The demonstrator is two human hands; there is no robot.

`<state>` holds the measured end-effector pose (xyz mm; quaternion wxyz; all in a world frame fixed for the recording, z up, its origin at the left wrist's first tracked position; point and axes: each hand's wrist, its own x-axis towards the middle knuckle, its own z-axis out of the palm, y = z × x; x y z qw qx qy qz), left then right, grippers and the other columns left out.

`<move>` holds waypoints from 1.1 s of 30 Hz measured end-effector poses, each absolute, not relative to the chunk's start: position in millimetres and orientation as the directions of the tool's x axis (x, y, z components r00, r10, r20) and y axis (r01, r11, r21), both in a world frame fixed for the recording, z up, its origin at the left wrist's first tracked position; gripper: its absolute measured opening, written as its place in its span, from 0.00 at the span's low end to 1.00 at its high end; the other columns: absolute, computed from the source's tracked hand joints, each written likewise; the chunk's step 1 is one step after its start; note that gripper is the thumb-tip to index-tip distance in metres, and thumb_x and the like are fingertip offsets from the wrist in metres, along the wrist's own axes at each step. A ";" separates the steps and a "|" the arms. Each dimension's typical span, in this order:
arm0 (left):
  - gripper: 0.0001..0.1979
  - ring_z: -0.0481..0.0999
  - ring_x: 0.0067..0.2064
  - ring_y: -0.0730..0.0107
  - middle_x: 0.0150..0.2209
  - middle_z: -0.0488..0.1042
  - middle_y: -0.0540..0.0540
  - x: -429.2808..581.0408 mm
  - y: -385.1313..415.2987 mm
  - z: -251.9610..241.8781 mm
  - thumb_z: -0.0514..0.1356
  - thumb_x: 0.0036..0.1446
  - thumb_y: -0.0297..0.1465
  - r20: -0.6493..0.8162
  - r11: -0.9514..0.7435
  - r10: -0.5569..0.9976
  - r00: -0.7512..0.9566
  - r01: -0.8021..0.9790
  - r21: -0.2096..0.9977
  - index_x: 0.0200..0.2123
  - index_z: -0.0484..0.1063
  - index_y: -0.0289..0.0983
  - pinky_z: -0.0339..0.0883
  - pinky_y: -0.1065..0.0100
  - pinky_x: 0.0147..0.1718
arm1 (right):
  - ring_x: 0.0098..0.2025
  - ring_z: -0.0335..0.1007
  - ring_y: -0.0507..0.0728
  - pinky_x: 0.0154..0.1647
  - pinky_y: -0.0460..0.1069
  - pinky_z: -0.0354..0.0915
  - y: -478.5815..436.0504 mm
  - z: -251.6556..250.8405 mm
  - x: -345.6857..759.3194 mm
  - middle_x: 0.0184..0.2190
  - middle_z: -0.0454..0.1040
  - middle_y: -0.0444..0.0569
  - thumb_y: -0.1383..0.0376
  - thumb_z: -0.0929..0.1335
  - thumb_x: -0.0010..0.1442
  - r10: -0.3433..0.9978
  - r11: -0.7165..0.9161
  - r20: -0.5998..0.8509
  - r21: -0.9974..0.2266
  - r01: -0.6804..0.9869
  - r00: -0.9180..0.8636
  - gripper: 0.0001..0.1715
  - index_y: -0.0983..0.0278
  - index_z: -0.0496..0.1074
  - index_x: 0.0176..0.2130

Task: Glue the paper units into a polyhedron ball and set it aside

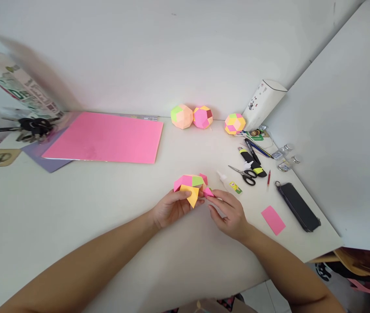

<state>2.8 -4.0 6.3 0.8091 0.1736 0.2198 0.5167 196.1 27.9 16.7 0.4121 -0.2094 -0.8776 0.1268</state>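
Note:
My left hand point(172, 208) is closed around a partly built folded-paper ball point(185, 181) in pink, green, pale yellow and orange. Its thumb presses on an orange paper flap point(191, 198) that sticks out toward me. At the ball's right side, my right hand point(229, 213) pinches a small pink paper flap point(208, 192) between its fingertips. Whether that flap is joined to the ball cannot be made out. Just beyond the right hand lies a small white glue bottle point(229, 182) with a green and yellow label.
Three finished paper balls point(182, 116) stand against the wall. Pink sheets point(107, 138) lie at left, near a bottle point(18, 82) and keys point(33, 126). Scissors point(246, 175), a cutter point(253, 163), a pink paper slip point(273, 220) and a black case point(297, 206) lie at right.

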 end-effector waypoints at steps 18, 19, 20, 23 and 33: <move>0.13 0.72 0.47 0.61 0.43 0.73 0.42 5.8 -5.8 11.1 0.59 0.52 0.26 -0.203 0.393 0.919 0.338 -0.747 0.536 0.42 0.73 0.34 0.64 0.61 0.51 | 0.48 0.65 0.65 0.47 0.61 0.66 50.9 16.2 209.9 0.43 0.69 0.59 0.68 0.66 0.55 0.651 0.698 0.590 -0.220 0.681 -0.477 0.14 0.65 0.68 0.44; 0.12 0.72 0.46 0.61 0.43 0.73 0.42 5.9 -5.7 11.1 0.59 0.52 0.26 -0.197 0.389 0.920 0.338 -0.743 0.545 0.42 0.73 0.34 0.64 0.60 0.51 | 0.49 0.64 0.66 0.46 0.62 0.66 55.0 12.4 212.2 0.46 0.67 0.61 0.66 0.66 0.55 0.696 0.648 0.543 -0.193 0.737 -0.470 0.18 0.66 0.66 0.47; 0.12 0.72 0.46 0.61 0.42 0.73 0.42 6.0 -5.6 11.2 0.59 0.53 0.26 -0.188 0.381 0.924 0.334 -0.740 0.554 0.42 0.74 0.34 0.64 0.59 0.51 | 0.49 0.64 0.68 0.45 0.63 0.66 58.8 8.1 214.4 0.47 0.66 0.63 0.66 0.66 0.55 0.732 0.610 0.500 -0.177 0.773 -0.463 0.21 0.67 0.65 0.49; 0.12 0.72 0.45 0.59 0.42 0.73 0.41 5.9 -5.3 11.6 0.59 0.52 0.26 -0.158 0.352 0.933 0.324 -0.733 0.581 0.41 0.74 0.34 0.64 0.56 0.50 | 0.45 0.65 0.67 0.43 0.64 0.66 68.0 -2.0 219.1 0.42 0.69 0.62 0.72 0.64 0.53 0.786 0.561 0.434 -0.198 0.804 -0.441 0.22 0.68 0.64 0.49; 0.11 0.73 0.46 0.58 0.43 0.73 0.41 6.9 -4.4 15.0 0.59 0.52 0.27 -0.155 0.346 0.936 0.316 -0.739 0.579 0.40 0.73 0.34 0.63 0.56 0.52 | 0.50 0.66 0.59 0.51 0.57 0.65 59.5 35.0 217.1 0.44 0.69 0.52 0.64 0.71 0.53 0.873 0.484 0.473 -0.815 0.320 -0.117 0.18 0.61 0.65 0.43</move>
